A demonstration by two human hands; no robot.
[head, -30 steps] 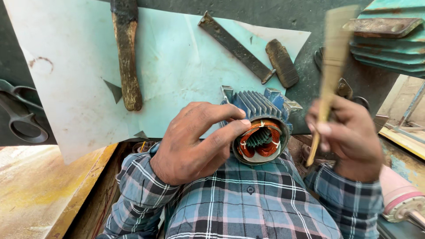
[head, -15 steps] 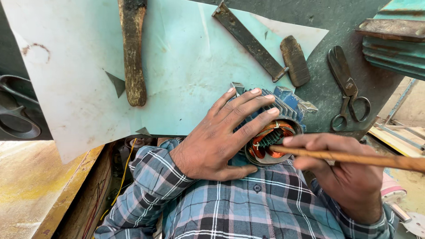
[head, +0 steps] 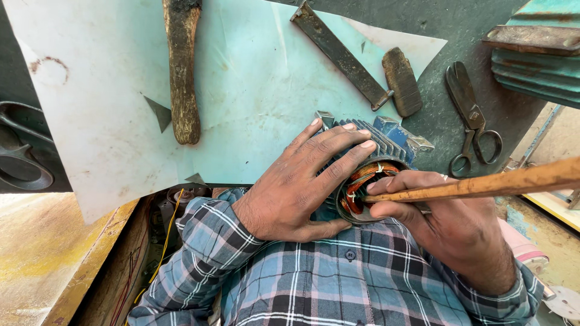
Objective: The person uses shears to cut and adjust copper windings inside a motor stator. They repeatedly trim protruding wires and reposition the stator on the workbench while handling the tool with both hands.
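A blue finned motor stator (head: 386, 142) with copper windings (head: 361, 181) in its bore rests against my plaid shirt at the bench edge. My left hand (head: 299, 184) lies flat over its left side, fingers spread across the fins. My right hand (head: 450, 223) grips a long wooden stick (head: 501, 181). The stick lies almost level, and its tip is at the mouth of the bore by the windings.
A pale sheet (head: 241, 90) covers the bench. On it lie a wooden-handled tool (head: 182, 72), a flat metal bar (head: 341, 54) and a small dark block (head: 402, 81). Scissors (head: 474, 121) lie at the right, another pair (head: 18, 151) at the far left. Teal metal parts (head: 538, 60) sit top right.
My right hand has lowered the stick from upright to nearly level and brought its tip to the bore. My left hand has spread flatter over the stator.
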